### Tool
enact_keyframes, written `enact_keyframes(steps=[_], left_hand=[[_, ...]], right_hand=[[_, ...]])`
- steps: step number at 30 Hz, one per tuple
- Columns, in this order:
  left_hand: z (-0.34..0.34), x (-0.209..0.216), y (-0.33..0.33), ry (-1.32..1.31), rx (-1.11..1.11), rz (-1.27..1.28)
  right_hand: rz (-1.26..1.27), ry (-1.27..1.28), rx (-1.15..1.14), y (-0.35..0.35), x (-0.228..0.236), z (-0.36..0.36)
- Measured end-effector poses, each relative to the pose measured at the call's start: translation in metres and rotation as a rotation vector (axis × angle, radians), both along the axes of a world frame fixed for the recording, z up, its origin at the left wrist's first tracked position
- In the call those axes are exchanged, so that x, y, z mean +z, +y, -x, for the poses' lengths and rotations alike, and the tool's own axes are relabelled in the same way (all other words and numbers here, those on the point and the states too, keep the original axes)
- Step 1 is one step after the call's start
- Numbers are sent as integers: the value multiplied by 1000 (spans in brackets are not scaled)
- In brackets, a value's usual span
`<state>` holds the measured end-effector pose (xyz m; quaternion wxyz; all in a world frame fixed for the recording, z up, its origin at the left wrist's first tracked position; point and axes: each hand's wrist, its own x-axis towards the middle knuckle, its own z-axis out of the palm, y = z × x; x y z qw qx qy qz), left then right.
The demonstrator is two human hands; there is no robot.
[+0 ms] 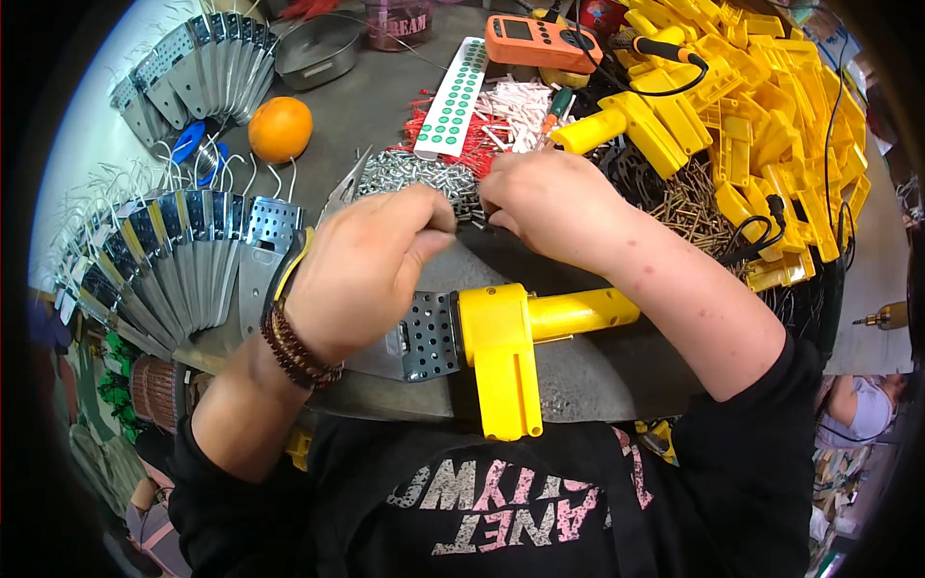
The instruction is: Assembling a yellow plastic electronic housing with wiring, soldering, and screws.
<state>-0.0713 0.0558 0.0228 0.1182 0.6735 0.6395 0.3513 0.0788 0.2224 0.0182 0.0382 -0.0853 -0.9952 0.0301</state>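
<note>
My left hand (371, 265) is closed, thumb and fingers pinched together above the table; whatever they hold is too small to see. Pliers with a yellow and black handle (289, 270) show beside it, partly hidden, so I cannot tell whether the palm grips them. My right hand (554, 207) is closed too, fingertips down at the edge of a pile of small silver screws or rivets (400, 173). Below both hands lies a yellow plastic housing (506, 371) with a round yellow handle. A perforated metal plate (429, 337) is attached to its left side.
Rows of metal plates with white wires (183, 260) fan out at left, near an orange (280, 129). Farther back are red-and-white small parts (515, 111), a sticker sheet (453, 96) and an orange multimeter (540, 43). Yellow housings (771, 125) heap at right, beside brass-coloured screws (694, 207).
</note>
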Motion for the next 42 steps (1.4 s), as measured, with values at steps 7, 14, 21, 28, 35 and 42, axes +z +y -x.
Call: enact_keyframes(steps=[7,14,21,28,35,42], left_hand=[[-27,18,0,-482,-6,313],[-16,4,-8,-667,68,267],[-28,9,-8,-742,39,278],[-81,13,59,-352,-211,312],[-98,-4,71,-218,-212,328],[-102,7,75,-312,-222,484]], right_hand=[[49,-75,-32,-7,5,5],[304,-165,-207,-13,1,20],[515,250,-211,-11,44,-36],[305,481,-68,-40,22,-143],[-133,632,65,-55,-9,-151],[-136,670,37,-54,-19,-155]])
